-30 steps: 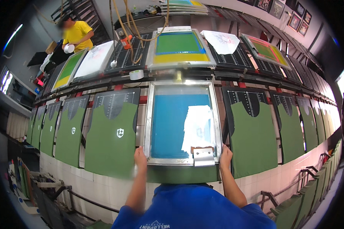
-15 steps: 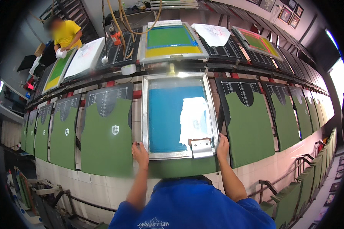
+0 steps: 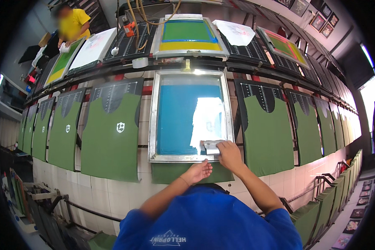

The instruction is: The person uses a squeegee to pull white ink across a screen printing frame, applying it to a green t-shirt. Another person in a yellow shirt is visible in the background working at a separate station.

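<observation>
In front of me a silk-screen printing frame (image 3: pixel 153 121) with a metal rim and blue mesh lies over a pallet carrying a green shirt (image 3: pixel 166 173). White ink (image 3: pixel 208 112) covers the right part of the mesh. My right hand (image 3: pixel 229 156) is closed on a short metal squeegee (image 3: pixel 211 147) low on the mesh, its blade edge turned left. My left hand (image 3: pixel 199 171) is beside the frame's near rim, loosely curled with fingers a little apart and nothing in it; whether it touches the rim cannot be told.
Green shirts on dark pallets flank the frame; the left ones (image 3: pixel 110 137) bear a small white emblem, the near right one (image 3: pixel 266 133) shows none. Behind a rail stand more screens (image 3: pixel 191 53), a tape roll (image 3: pixel 140 63) and an orange tool (image 3: pixel 128 27). A person in yellow (image 3: pixel 77 25) works far left.
Both hands have let go of the frame's side rims. My right hand has taken hold of the squeegee, now turned on the mesh. My left hand has moved right along the near rim.
</observation>
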The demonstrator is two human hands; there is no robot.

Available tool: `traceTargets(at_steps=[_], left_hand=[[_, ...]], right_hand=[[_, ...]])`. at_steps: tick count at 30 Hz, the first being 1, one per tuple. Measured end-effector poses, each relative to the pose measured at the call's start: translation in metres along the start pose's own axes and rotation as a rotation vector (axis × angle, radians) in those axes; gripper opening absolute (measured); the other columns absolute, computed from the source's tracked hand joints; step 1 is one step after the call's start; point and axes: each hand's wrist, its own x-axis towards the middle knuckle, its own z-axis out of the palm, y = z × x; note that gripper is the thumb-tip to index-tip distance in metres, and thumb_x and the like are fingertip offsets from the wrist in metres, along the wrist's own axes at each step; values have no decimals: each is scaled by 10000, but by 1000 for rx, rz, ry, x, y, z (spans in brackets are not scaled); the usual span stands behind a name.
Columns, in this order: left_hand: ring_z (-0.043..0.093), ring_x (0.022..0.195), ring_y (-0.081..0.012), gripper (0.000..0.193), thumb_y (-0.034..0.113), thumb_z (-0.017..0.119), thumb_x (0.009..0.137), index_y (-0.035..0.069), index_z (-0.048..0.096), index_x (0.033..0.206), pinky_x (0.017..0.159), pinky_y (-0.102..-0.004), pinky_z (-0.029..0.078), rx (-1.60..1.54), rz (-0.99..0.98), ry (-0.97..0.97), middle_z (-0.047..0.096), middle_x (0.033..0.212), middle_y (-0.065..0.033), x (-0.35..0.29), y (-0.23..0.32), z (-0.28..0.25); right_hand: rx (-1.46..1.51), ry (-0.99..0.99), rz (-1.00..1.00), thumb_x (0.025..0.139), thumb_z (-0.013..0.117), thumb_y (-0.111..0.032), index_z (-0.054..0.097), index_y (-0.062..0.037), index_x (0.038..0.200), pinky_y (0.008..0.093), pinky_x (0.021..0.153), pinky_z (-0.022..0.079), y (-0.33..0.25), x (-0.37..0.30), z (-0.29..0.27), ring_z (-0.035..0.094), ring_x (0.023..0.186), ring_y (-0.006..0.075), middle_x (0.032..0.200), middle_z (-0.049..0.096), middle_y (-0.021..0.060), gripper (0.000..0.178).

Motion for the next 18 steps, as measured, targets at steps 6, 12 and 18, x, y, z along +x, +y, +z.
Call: traceTargets(at_steps=[6,12,18], left_hand=[[644,759,-177,329,340,564,1014,13,592,988,674,-285,555,50,197,184,640,872,-76,12,-20,7],[658,775,-191,342,333,553,1019,-6,591,1001,676,-305,558,70,206,205,654,890,-98,7,-22,16],[648,774,-208,359,349,558,1015,-9,572,989,669,-323,549,94,226,248,627,862,-100,5,-20,24]], right_hand=[[155,-77,72,673,713,-35,714,-63,1016,434,893,507,41,85,-14,639,978,347,989,676,158,344],[31,-34,71,694,680,-40,719,-57,1007,448,863,516,90,177,2,633,946,368,984,668,173,316],[111,-53,57,674,713,-40,724,-60,988,428,850,524,48,73,10,639,943,335,959,672,136,315]])
